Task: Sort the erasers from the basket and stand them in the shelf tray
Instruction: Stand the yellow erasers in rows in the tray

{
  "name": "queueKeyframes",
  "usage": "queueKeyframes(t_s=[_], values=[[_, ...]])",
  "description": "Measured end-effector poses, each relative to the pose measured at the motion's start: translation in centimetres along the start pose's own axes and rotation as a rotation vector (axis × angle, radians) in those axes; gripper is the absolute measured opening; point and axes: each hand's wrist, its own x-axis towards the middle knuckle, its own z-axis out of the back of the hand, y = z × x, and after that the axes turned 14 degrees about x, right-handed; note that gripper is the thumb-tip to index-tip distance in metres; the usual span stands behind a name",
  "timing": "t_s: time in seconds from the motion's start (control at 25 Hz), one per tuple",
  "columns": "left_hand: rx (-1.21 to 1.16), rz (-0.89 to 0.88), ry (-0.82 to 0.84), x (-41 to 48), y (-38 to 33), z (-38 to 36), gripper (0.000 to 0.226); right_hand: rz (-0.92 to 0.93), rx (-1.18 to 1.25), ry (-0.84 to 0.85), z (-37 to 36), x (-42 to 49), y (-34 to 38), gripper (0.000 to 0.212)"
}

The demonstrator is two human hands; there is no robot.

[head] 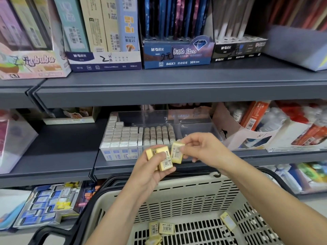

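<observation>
1. Basket (pixel 185 193) sits nearest the lens: cream slotted plastic with a dark rim and handle, in front of the shelving and under both forearms.
2. Loose erasers (pixel 166 228) lie on the basket floor. They are yellow and wrapped, with barcode labels. A small cluster lies near left of centre, and one more leans at the right-hand wall.
3. Left grip (pixel 152 172) is above the basket's far rim. Fingers and thumb are curled round a small stack of yellow erasers (pixel 165 160), labels toward the camera. Exact count in the stack: cannot tell.
4. Right grip (pixel 203 149) is just right of the left one. Thumb and fingertips pinch a single yellow eraser (pixel 177 152) by its right edge. This eraser sits close against the stack; whether they touch, cannot tell.
5. Shelf tray (pixel 194 124) is clear plastic, on the middle shelf (pixel 70 156) directly behind both grips. White erasers (pixel 122 137) stand upright in rows in its left part. A block of beige rounded-top pieces (pixel 159 135) stands just beside them.
6. Upper shelf (pixel 159 89) carries a blue "Little Stars" box (pixel 177 55) among other display cartons.
7. An open carton (pixel 247 131) of orange-and-white packs stands right of the tray.
8. A display box (pixel 47 206) of small blue and yellow packs sits on the lower shelf, left of the basket.
</observation>
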Motion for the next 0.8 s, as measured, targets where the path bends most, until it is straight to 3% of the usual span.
queueKeyframes(t_s=[0.2, 0.24, 0.36, 0.44, 0.6, 0.8], values=[[-0.005, -0.015, -0.013, -0.1, 0.0, 0.0, 0.042, 0.018, 0.09, -0.08, 2.3, 0.3, 1.4, 0.014], [-0.009, -0.014, -0.023, -0.1, 0.0, 0.0, 0.043, 0.047, 0.006, -0.158, 3.2, 0.9, 1.8, 0.015], [-0.03, -0.009, -0.041, 0.0, 0.0, 0.0, 0.043, 0.088, -0.545, -0.306, 5.1, 3.5, 2.5, 0.018], [-0.021, -0.011, -0.039, 0.0, 0.0, 0.1, 0.044, 0.024, -0.674, -0.254, 5.0, 4.6, 1.8, 0.021], [-0.013, -0.023, -0.03, 0.0, -0.1, 0.3, 0.049, -0.049, -0.594, -0.1, 4.2, 5.4, 0.1, 0.021], [-0.002, -0.038, -0.008, 0.2, 0.0, 0.5, 0.05, -0.082, -0.54, -0.047, 4.0, 6.4, -0.2, 0.019]])
